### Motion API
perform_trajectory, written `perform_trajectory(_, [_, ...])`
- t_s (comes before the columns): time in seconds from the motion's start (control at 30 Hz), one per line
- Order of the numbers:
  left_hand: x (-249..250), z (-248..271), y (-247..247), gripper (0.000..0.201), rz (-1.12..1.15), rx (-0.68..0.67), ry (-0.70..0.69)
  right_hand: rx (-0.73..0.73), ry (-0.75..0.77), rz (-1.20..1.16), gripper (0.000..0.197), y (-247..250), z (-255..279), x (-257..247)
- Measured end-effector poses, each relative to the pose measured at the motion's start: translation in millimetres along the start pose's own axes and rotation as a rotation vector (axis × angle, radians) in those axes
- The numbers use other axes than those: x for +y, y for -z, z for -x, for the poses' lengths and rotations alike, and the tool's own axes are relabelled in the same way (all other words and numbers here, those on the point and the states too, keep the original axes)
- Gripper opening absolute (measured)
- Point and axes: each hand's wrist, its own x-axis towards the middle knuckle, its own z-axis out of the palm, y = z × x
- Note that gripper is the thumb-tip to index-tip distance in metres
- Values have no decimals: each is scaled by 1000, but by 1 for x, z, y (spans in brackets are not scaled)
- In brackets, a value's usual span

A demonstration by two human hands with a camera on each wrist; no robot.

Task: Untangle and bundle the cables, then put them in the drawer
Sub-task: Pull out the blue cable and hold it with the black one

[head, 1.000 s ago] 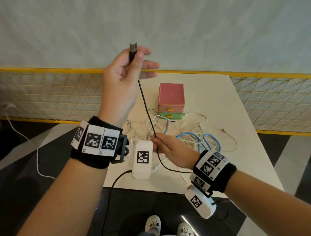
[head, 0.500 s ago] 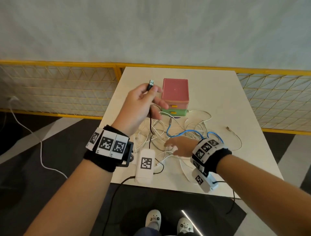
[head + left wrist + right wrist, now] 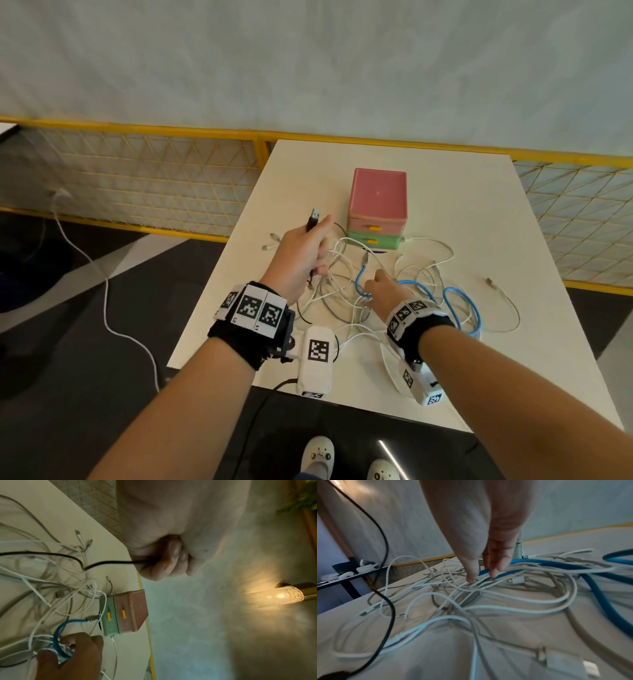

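Note:
A tangle of white cables (image 3: 337, 284) with a blue cable (image 3: 460, 301) lies on the white table (image 3: 445, 205), in front of a small drawer box with a pink top (image 3: 378, 198) and a green bottom drawer (image 3: 373, 241), both drawers shut. My left hand (image 3: 317, 240) grips a black cable (image 3: 51, 554) just below its USB plug (image 3: 314, 216), a little above the table. My right hand (image 3: 371, 284) reaches down into the pile with straight fingers (image 3: 494, 569), whose tips touch the blue cable (image 3: 556, 566) and the white ones.
A yellow mesh fence (image 3: 154, 178) runs behind and beside the table. A white cord (image 3: 102, 291) trails over the dark floor at left. Loose plugs lie near the table's left edge (image 3: 270, 240) and at far right (image 3: 489, 281). A wall lamp (image 3: 278, 597) glows.
My left hand has come down from high up to just above the table, still holding the black cable. My right hand has let go of that cable and moved forward into the pile.

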Motion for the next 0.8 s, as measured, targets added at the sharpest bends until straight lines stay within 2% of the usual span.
perform_trajectory(0.1, [-7, -5, 0, 59, 33, -21, 12, -30, -31, 3, 27, 0, 1, 0])
perform_trajectory(0.23, [-14, -11, 0, 48, 168, -18, 73, 25, -22, -139, 20, 7, 9, -1])
perform_trajectory(0.37, [-29, -23, 1, 43, 53, 43, 146, 313, -17, -479, 18, 31, 29, 3])
perform_trajectory(0.47, [-41, -33, -4, 44, -41, 45, 238, 503, 100, -604, 14, 48, 53, 7])
perform_trajectory(0.53, [-42, -36, -14, 46, -24, 3, 287, 563, 202, -605, 13, 57, 69, 9])
perform_trajectory(0.6, [-38, -39, -24, 43, 64, -32, 269, 568, 277, -584, 12, 59, 81, 11])
perform_trajectory(0.7, [-25, -43, -34, 40, 184, -83, 168, 541, 308, -559, 11, 57, 94, 16])
perform_trajectory(0.8, [-14, -42, -40, 44, 155, -202, 33, 529, 293, -621, 12, 57, 102, 20])
